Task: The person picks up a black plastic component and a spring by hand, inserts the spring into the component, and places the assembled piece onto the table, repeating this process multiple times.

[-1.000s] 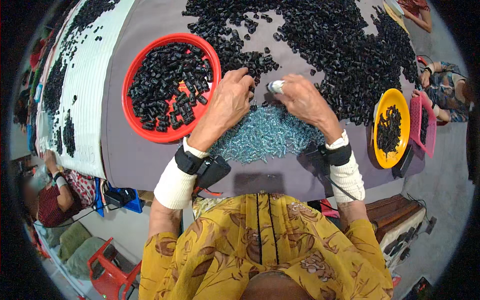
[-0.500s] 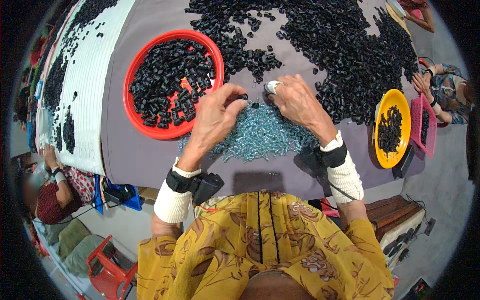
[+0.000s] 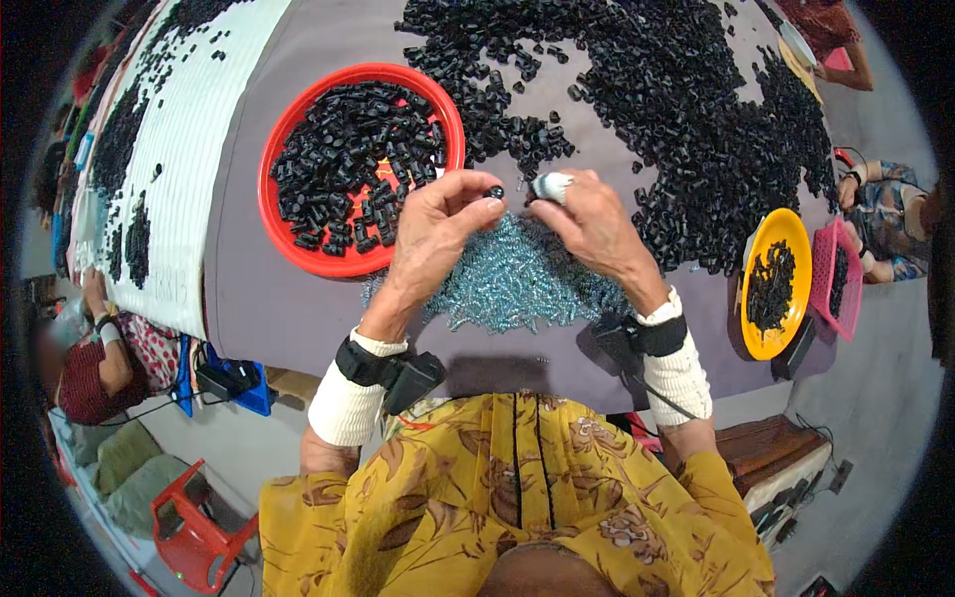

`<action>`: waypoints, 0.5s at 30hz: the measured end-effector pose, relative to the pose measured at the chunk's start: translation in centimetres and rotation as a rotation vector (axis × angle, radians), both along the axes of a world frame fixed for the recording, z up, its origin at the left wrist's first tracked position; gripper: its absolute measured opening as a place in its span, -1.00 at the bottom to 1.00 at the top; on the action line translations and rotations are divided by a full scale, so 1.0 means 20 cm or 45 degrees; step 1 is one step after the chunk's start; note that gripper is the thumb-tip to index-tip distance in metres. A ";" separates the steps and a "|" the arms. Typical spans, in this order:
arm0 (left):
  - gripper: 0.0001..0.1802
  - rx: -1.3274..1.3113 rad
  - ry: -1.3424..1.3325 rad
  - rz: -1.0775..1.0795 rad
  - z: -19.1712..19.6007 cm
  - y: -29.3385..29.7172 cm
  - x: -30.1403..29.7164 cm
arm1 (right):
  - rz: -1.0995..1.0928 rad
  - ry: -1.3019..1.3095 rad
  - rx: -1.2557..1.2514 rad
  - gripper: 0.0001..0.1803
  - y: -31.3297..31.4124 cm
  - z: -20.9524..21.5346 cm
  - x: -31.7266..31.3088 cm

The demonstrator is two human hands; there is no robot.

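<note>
Black part point(image 3: 494, 191) sits pinched between the thumb and forefinger of the left hand point(image 3: 435, 224), near the far edge of the heaped springs point(image 3: 522, 284). Facing it across a narrow gap, the right hand point(image 3: 594, 221) has its thumb and wrapped forefinger nearly together; whether they grip anything, I cannot tell. The red tray point(image 3: 343, 267) crowds the left hand's outer side. Bare grey table point(image 3: 686, 328) runs from the springs to the front edge and rightward to the yellow tray point(image 3: 771, 348).
</note>
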State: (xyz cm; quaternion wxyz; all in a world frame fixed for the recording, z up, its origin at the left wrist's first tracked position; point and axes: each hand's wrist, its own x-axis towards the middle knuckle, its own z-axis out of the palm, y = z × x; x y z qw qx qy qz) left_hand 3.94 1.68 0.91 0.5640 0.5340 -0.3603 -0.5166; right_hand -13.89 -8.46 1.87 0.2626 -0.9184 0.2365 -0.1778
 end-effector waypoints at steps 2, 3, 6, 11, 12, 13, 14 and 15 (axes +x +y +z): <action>-0.81 -0.011 0.048 -0.012 0.01 -0.01 -0.03 | -0.167 -0.216 0.102 -0.84 0.01 0.05 -0.01; -0.80 -0.010 0.047 -0.015 0.01 -0.02 -0.04 | -0.184 -0.315 0.099 -0.85 0.01 0.07 -0.01; -0.76 -0.029 0.098 0.008 0.03 -0.03 -0.09 | -0.251 -0.423 0.195 -0.87 0.03 0.12 0.01; -0.74 -0.085 0.092 -0.004 0.07 -0.06 -0.13 | -0.229 -0.424 -0.003 -0.90 0.04 0.15 0.00; -0.73 -0.090 0.082 0.009 0.08 -0.06 -0.14 | -0.233 -0.429 -0.017 -0.90 0.04 0.16 0.00; -0.73 -0.103 0.060 0.015 0.09 -0.06 -0.15 | -0.236 -0.435 -0.031 -0.90 0.05 0.16 0.00; -0.73 -0.103 0.063 0.022 0.09 -0.06 -0.15 | -0.229 -0.432 -0.030 -0.90 0.04 0.17 0.00; -0.74 -0.104 0.028 0.017 0.08 -0.07 -0.15 | -0.221 -0.420 -0.108 -0.90 0.04 0.17 0.00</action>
